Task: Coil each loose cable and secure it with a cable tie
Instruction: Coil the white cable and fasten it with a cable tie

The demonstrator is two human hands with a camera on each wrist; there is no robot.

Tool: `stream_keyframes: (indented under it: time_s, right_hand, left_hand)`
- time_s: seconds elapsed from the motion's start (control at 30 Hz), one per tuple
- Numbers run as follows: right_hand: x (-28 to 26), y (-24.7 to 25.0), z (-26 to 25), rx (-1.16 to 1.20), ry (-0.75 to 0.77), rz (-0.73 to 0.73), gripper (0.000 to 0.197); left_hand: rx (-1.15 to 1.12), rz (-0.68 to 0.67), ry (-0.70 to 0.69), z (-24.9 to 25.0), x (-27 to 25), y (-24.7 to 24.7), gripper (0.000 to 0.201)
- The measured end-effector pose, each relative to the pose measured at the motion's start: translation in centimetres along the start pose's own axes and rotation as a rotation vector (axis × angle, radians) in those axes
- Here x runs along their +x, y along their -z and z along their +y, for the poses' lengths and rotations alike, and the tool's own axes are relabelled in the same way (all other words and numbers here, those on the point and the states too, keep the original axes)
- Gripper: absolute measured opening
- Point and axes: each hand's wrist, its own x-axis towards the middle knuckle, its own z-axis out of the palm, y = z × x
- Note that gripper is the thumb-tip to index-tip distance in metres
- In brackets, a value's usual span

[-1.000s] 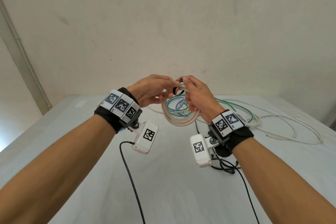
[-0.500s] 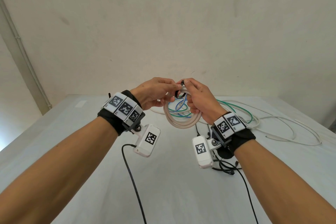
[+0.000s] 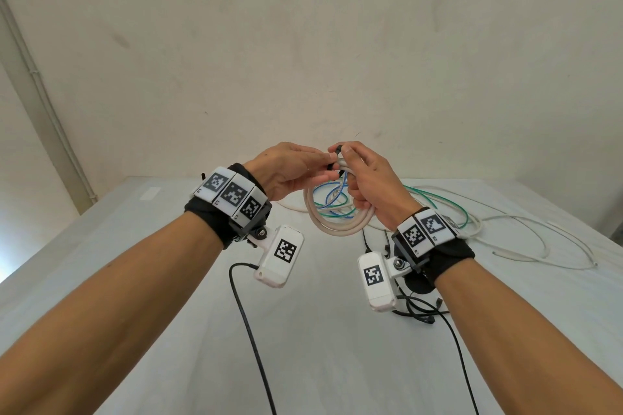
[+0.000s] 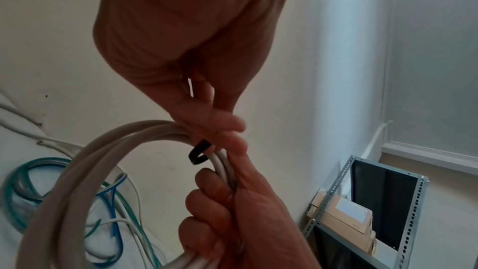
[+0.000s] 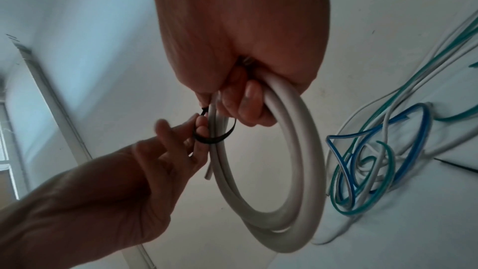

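Note:
A beige cable coil [image 3: 337, 227] hangs above the white table [image 3: 168, 280]. My right hand [image 3: 344, 158] grips the coil's top, fingers curled round the strands [image 5: 245, 97]. A black cable tie [image 5: 214, 139] loops round the strands just below that grip. My left hand [image 3: 325, 168] pinches the tie [image 4: 199, 153] at its fingertips, right next to the right hand. In the head view only a small piece of the tie [image 3: 332, 165] shows between the hands. The coil [image 4: 103, 161] has a few turns, and one cut end [image 5: 208, 175] sticks out.
Loose blue, green and white cables [image 3: 438, 209] lie tangled at the table's back right, also in the right wrist view [image 5: 375, 161]. Black leads [image 3: 418, 310] lie under my right wrist and a black cord [image 3: 249, 330] runs mid-table. A metal shelf with boxes [image 4: 362, 201] stands by the wall.
Both hands stay together at the top of the coil with only small shifts. The black tie's loop looks smaller and closer to the strands than a second ago.

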Motion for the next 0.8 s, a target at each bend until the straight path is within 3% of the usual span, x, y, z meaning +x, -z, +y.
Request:
stream_keyframes:
  time_s: [0.2, 0.5, 0.57, 0.67, 0.8]
  right_hand:
    - [-0.2, 0.6, -0.5, 0.042, -0.055, -0.094, 0.034]
    - [-0.4, 0.3, -1.0, 0.022, -0.067, -0.098, 0.034]
    - [-0.4, 0.3, -1.3, 0.004, -0.055, -0.097, 0.033]
    - [-0.5, 0.4, -2.0, -0.042, -0.031, -0.108, 0.033]
    - [-0.7, 0.2, -2.6, -0.088, -0.006, -0.137, 0.032]
  left_hand:
    - [-0.025, -0.112, -0.025, 0.4, 0.2, 0.6, 0.012]
    - [-0.099, 0.019, -0.155, 0.5, -0.3, -0.1, 0.004]
    - [-0.128, 0.01, -0.154, 0.8, -0.3, 0.0, 0.011]
    - [-0.036, -0.059, -0.135, 1.6, -0.4, 0.1, 0.023]
    - [0.12, -0.043, -0.11, 2.8, -0.3, 0.5, 0.014]
